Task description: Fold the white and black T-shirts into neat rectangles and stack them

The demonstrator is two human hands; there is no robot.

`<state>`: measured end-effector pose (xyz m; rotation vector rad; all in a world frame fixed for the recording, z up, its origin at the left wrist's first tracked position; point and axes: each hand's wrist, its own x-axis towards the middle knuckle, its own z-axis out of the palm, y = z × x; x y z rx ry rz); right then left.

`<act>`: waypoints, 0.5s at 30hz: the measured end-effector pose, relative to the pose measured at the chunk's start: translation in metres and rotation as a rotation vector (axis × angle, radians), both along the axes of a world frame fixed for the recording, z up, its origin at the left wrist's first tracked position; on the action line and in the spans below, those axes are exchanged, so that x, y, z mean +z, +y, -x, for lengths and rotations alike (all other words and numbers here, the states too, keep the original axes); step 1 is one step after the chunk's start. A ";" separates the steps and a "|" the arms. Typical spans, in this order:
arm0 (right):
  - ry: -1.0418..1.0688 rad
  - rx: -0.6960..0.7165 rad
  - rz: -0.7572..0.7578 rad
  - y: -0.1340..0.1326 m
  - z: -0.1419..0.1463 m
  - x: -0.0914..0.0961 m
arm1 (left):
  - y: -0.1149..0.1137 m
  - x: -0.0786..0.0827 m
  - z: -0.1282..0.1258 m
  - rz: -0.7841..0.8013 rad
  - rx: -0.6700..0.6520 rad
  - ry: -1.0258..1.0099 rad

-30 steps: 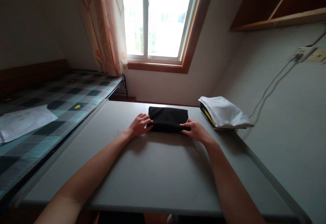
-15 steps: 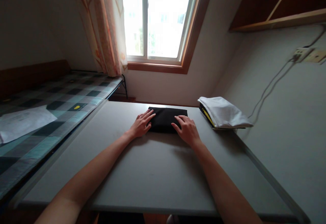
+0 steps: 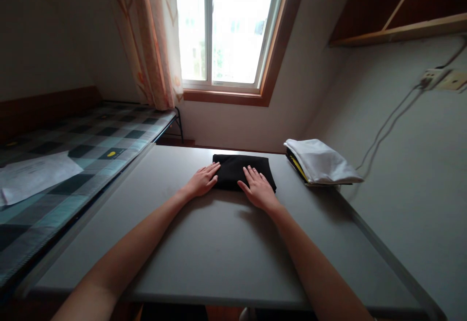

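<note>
A folded black cloth (image 3: 233, 165) lies flat toward the far side of the grey table (image 3: 219, 248). My left hand (image 3: 203, 181) rests open at the cloth's left edge, fingers stretched onto it. My right hand (image 3: 257, 187) lies flat and open on top of the cloth, near its middle, palm down with fingers spread. Neither hand grips anything.
A folded white cloth (image 3: 321, 161) sits on a dark and yellow stack at the table's far right, by the wall. A bed with a checked cover (image 3: 73, 160) and a white sheet (image 3: 34, 175) runs along the left. A window and curtain (image 3: 156, 39) are behind.
My right hand has slid left from the cloth's right edge to lie flat over its middle. My left hand has flattened out at the left edge.
</note>
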<state>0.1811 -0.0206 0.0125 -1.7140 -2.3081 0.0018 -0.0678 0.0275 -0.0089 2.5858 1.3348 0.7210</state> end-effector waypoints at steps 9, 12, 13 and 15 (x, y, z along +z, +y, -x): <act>0.147 -0.120 0.118 0.015 -0.037 -0.013 | -0.002 0.004 0.001 -0.066 -0.034 -0.004; 0.216 -0.103 0.047 0.017 -0.039 -0.013 | -0.010 0.011 0.000 -0.202 -0.115 0.015; 0.240 -0.103 0.014 0.016 -0.039 -0.011 | -0.012 0.014 -0.001 -0.238 -0.169 0.028; 0.285 -0.135 -0.037 0.014 -0.039 -0.006 | -0.016 0.016 -0.004 -0.270 -0.279 0.052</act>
